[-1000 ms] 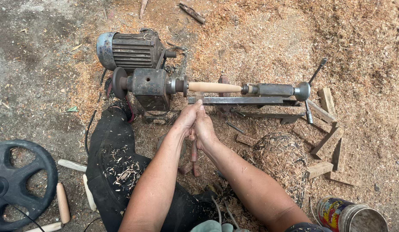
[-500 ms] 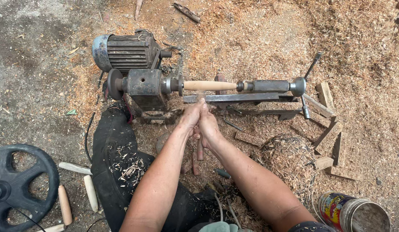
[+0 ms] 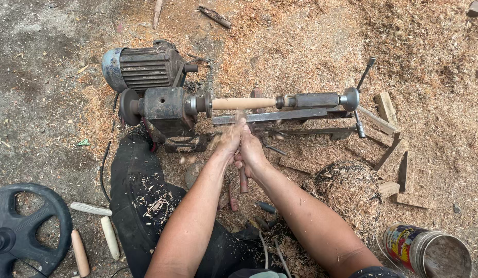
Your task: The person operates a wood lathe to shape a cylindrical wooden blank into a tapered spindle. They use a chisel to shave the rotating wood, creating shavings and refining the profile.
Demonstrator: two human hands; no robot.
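Note:
My left hand [image 3: 229, 140] and my right hand [image 3: 251, 152] are pressed together, palm against palm, just in front of the lathe's flat steel tool rest [image 3: 280, 116]. The left fingers are motion-blurred, with pale shavings around them. Just beyond them a pale wooden spindle [image 3: 243, 103] is mounted between the headstock [image 3: 167, 105] and the tailstock [image 3: 316, 99]. A reddish-brown tool handle [image 3: 243, 181] shows directly under my right hand; whether the hand grips it is hidden.
A grey electric motor [image 3: 141, 67] sits behind the headstock. Turned pale pegs [image 3: 109, 237] and a black wheel [image 3: 22, 226] lie at the left. A painted tin can [image 3: 429, 249] stands at the lower right, wood offcuts [image 3: 398, 170] and deep sawdust at the right.
My joined hands stay in front of the tool rest but have rubbed against each other; the left fingers are now blurred. The view has shifted slightly.

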